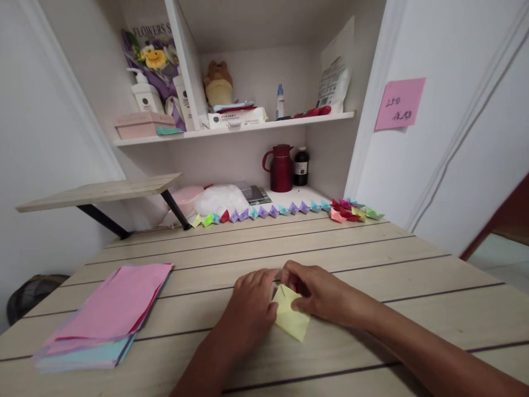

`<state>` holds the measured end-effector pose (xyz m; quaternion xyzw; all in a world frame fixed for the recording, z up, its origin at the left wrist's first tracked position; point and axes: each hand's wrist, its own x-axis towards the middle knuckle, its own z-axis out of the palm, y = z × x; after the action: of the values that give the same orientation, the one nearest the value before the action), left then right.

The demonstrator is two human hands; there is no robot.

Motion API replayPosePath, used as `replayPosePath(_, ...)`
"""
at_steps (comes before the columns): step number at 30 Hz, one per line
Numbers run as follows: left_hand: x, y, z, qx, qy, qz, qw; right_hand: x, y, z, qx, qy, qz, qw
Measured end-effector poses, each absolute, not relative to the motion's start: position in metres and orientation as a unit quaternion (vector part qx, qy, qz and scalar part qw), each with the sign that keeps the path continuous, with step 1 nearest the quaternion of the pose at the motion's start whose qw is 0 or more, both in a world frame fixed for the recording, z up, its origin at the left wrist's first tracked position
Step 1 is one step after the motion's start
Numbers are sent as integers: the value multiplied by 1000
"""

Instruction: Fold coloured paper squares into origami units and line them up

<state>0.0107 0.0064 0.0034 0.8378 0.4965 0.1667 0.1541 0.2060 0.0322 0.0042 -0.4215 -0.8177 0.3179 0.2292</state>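
A folded piece of yellow paper [292, 321] lies on the table between my two hands, its top corner pointing away from me and a short crease or slit near that corner. My left hand [257, 298] is closed at the paper's left edge, with the thumb on it. From the right, my right hand [312, 289] pinches the paper, thumb on its upper face and curled fingers by the top corner. The fingers partly hide the paper's upper edges.
A stack of coloured paper [111, 309] lies at the left. Small folded paper boats [264, 213] line the table's back edge, with several bunched at the right [347, 211]. A small raised shelf [103, 193] stands back left. A red jug [281, 168] stands behind.
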Motion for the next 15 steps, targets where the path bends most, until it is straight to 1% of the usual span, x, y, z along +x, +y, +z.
replayPosePath(3, 11, 7, 5, 828, 502, 177, 175, 206, 31, 6, -413, -820, 322, 232)
replayPosePath(9, 13, 9, 0, 808, 522, 182, 203, 201, 22, 16, -347, -871, 237, 254)
replayPosePath(15, 13, 12, -7, 802, 522, 197, 216, 207, 35, 6, -421, -833, 252, 254)
